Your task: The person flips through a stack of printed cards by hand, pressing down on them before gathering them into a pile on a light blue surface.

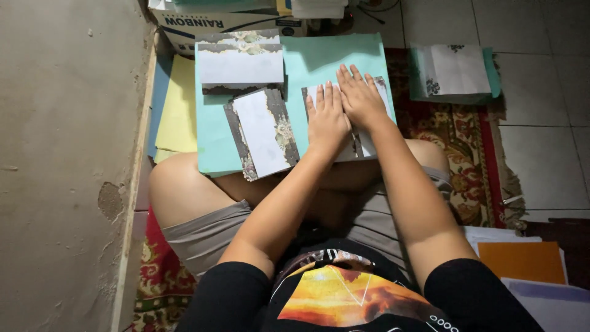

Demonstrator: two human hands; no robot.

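My left hand [326, 118] and my right hand [361, 97] lie flat, fingers together, side by side on a white card with a dark floral border [381, 92]. That card rests on a large teal sheet [319, 58] spread over my crossed legs. To the left on the same sheet lies a similar tilted card [261, 132], and above it a small stack of such cards [240, 61]. Neither hand grips anything; both press down on the card.
A yellow sheet [178, 104] and a blue one lie under the teal sheet by the grey wall [61, 154]. A cardboard box [203, 24] stands at the top. Another teal sheet with white paper [455, 71] lies on the patterned rug [461, 147]. Orange and white sheets [522, 261] sit lower right.
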